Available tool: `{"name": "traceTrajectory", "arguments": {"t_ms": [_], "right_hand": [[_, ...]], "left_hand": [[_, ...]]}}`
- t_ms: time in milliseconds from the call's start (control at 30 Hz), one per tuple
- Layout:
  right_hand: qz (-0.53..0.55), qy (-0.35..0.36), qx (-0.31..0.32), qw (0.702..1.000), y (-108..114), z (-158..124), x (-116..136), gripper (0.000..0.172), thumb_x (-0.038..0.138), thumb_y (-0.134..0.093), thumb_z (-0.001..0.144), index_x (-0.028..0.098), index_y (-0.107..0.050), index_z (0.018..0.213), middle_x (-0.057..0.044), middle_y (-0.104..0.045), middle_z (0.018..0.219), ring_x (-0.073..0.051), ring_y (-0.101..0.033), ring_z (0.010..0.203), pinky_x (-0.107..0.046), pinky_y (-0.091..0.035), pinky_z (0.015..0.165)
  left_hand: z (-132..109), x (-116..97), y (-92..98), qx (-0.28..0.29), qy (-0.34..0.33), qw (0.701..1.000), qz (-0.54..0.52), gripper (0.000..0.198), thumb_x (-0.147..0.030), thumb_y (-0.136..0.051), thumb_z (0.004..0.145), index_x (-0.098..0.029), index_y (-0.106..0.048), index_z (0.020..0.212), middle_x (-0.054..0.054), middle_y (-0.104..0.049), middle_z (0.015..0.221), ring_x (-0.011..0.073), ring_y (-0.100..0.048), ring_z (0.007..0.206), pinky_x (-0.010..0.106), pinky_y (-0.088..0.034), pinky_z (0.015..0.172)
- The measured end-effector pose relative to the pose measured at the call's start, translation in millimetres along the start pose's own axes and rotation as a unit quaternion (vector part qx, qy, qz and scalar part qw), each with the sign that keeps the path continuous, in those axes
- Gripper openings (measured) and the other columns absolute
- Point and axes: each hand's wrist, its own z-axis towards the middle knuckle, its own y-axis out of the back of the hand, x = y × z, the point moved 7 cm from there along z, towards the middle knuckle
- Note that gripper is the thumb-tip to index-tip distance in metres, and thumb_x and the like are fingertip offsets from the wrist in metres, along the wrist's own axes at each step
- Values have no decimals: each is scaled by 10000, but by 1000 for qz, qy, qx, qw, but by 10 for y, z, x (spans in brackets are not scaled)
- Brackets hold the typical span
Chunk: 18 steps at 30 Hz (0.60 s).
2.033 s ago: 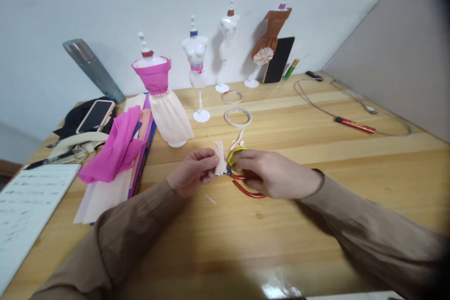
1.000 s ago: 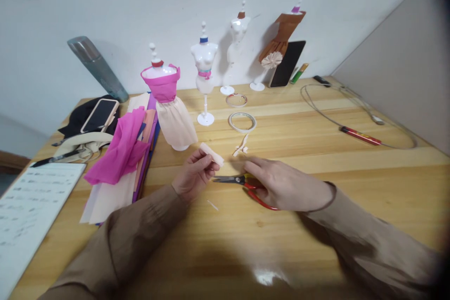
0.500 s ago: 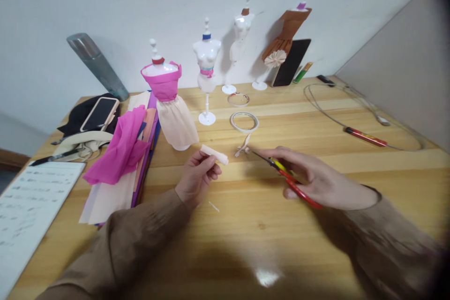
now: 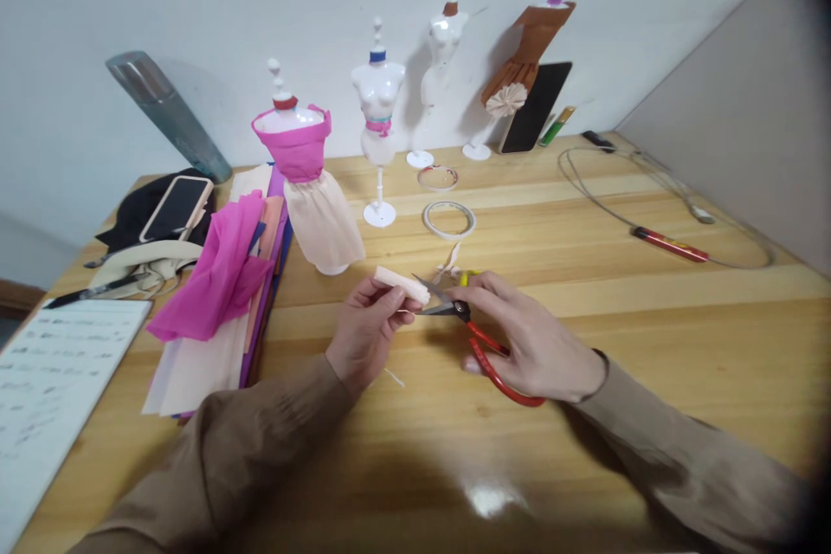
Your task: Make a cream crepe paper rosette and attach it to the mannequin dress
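My left hand (image 4: 367,325) pinches a small folded piece of peach paper (image 4: 401,284) above the wooden table (image 4: 649,346). My right hand (image 4: 529,338) grips red-handled scissors (image 4: 477,338), whose blades are apart at the right end of the paper. A peach paper scrap (image 4: 447,261) lies just behind the scissors. A thin white sliver (image 4: 393,377) rests on the table below my left hand.
Three mannequin stands line the back: one in a pink and peach dress (image 4: 305,190), one bare white (image 4: 378,117), one in brown (image 4: 523,61). Pink tissue and coloured sheets (image 4: 221,286) lie left. Tape rings (image 4: 449,218), a phone (image 4: 177,208), a cable (image 4: 655,190) and a red pen (image 4: 668,244) are around.
My right hand picked the scissors up off the table, swung them out to the right, then brought the opened blades back to the end of the peach paper.
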Motion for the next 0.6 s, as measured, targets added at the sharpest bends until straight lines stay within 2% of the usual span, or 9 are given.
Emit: {"name": "traceTrajectory", "arguments": {"t_ms": [167, 400, 600], "right_hand": [[-16, 13, -10, 1000, -19, -1, 31, 637, 376, -691, 754, 138, -490, 1309, -112, -519, 956, -229, -552, 820, -382, -518, 692], [-24, 9, -39, 999, -18, -14, 32, 605, 365, -683, 770, 138, -528, 1308, -70, -507, 873, -184, -547, 729, -322, -506, 623], [-23, 10, -49, 998, -4, -4, 56, 559, 355, -669, 787, 131, -557, 1287, -67, -513, 847, -179, -548, 719, -310, -500, 622]], "left_hand": [[5, 7, -2, 7, -12, 1000, 14, 229, -250, -833, 605, -141, -663, 714, 8, -694, 650, 104, -646, 621, 204, -470, 582], [4, 36, 14, -7, 1, 1000, 7, 259, -246, -852, 568, -142, -661, 708, 12, -708, 683, 111, -661, 642, 192, -465, 563], [-7, 30, -2, 0, 3, 1000, 5, 250, -241, -853, 565, -140, -659, 687, 14, -705, 669, 113, -658, 647, 193, -475, 568]]}}
